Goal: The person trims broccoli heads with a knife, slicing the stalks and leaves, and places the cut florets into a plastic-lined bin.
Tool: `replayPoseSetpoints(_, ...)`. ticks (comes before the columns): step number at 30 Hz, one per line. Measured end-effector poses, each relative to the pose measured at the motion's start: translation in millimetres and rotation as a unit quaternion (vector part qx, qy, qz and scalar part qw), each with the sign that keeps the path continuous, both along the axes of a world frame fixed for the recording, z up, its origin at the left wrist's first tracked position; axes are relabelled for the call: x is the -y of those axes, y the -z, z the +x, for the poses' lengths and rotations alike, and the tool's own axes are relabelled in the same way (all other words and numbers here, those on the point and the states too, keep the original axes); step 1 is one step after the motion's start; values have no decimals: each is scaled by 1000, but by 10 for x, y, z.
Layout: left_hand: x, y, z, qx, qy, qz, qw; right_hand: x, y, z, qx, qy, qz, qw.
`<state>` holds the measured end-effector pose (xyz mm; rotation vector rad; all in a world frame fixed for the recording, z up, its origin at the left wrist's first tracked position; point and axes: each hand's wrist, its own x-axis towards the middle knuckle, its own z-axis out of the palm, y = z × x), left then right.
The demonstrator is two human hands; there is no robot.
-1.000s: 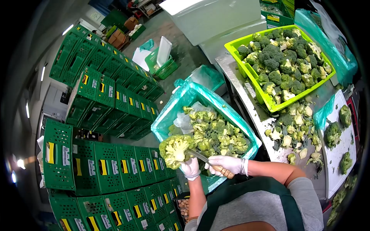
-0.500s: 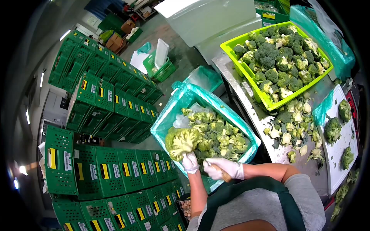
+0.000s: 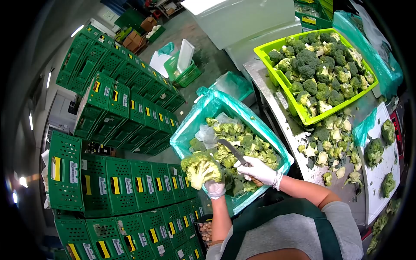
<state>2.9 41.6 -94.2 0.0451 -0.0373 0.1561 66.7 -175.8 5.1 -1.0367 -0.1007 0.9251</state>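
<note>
My gloved left hand (image 3: pixel 215 189) is closed on a large head of broccoli (image 3: pixel 200 168), its pale cut stem side turned up toward me. In my gloved right hand (image 3: pixel 258 170) is a knife (image 3: pixel 232 150) with a dark curved blade, pointing up and left toward the broccoli but apart from it. Both hands are over the near side of a crate lined with teal plastic (image 3: pixel 190 125). Broccoli pieces and leaves (image 3: pixel 242 138) fill that crate, along with some clear plastic film (image 3: pixel 209 135).
At right, a lime-green crate (image 3: pixel 277 78) of broccoli florets stands on a metal table (image 3: pixel 299 167) strewn with trimmings (image 3: pixel 333 138). A white board (image 3: pixel 377 182) holds several broccoli heads. Stacked green crates (image 3: pixel 130 182) line the left. White boxes (image 3: pixel 242 26) stand behind.
The broccoli in my left hand has moved lower and turned to show more of its stem. My right hand has risen and rotated, bringing the knife blade into view.
</note>
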Motion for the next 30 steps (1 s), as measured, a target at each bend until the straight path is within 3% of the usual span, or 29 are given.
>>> replayPoseSetpoints(2,6,136,-59,-2,9,-9,1000,-28,-97,19,31,-1,-24,999)
replayPoseSetpoints(5,80,211,-114,-17,36,-21,999,-89,-123,85,178,67,-54,980)
replayPoseSetpoints(6,122,205,-91,22,47,-68,996,-106,-101,121,178,70,-55,980)
replayPoseSetpoints(7,129,200,-108,22,51,-68,996,-118,-88,162,287,101,-79,949)
replayPoseSetpoints(8,120,205,-163,2,-19,264,964,-126,-96,208,392,131,-102,905)
replayPoseSetpoints(9,113,199,-217,-16,-87,565,820,-80,-235,230,392,96,-126,906)
replayPoseSetpoints(11,112,166,-218,-30,-142,800,582,-61,-319,239,395,60,-167,901)
replayPoseSetpoints(12,111,129,-185,-63,-69,599,795,-82,-271,241,400,67,-188,895)
replayPoseSetpoints(13,110,86,-170,-92,9,344,934,-61,-200,270,391,79,-170,901)
replayPoseSetpoints(14,167,-77,-179,-179,-13,395,901,-48,-118,326,384,90,-152,906)
replayPoseSetpoints(15,216,-124,-195,-105,-17,354,929,-102,-76,318,400,152,-99,898)
replayPoseSetpoints(16,258,-171,-230,-31,-20,312,949,-112,-44,288,392,146,-125,899)
replayPoseSetpoints(18,356,-339,-100,-64,1,282,957,-154,27,280,439,142,-133,877)
replayPoseSetpoints(19,357,-336,-49,-107,-6,267,958,-117,-85,281,306,63,-103,944)
replayPoseSetpoints(20,270,-142,4,-8,15,137,990,-57,-226,272,167,-18,-70,983)
replayPoseSetpoints(21,284,-102,13,-50,-54,155,985,3,-453,235,128,-19,-86,988)
replayPoseSetpoints(22,338,-237,65,-70,-78,156,982,35,-346,203,115,-21,-71,991)
replayPoseSetpoints(24,223,-143,71,-36,-88,159,983,130,-228,51,62,-23,-5,998)
replayPoseSetpoints(26,156,-77,81,-46,-118,171,977,188,-168,-72,-4,-120,17,993)
replayPoseSetpoints(27,266,-326,110,-79,-145,232,959,176,-109,-118,-8,-143,21,989)
replayPoseSetpoints(30,351,-466,132,-142,-186,315,920,69,13,-165,-91,-138,36,986)
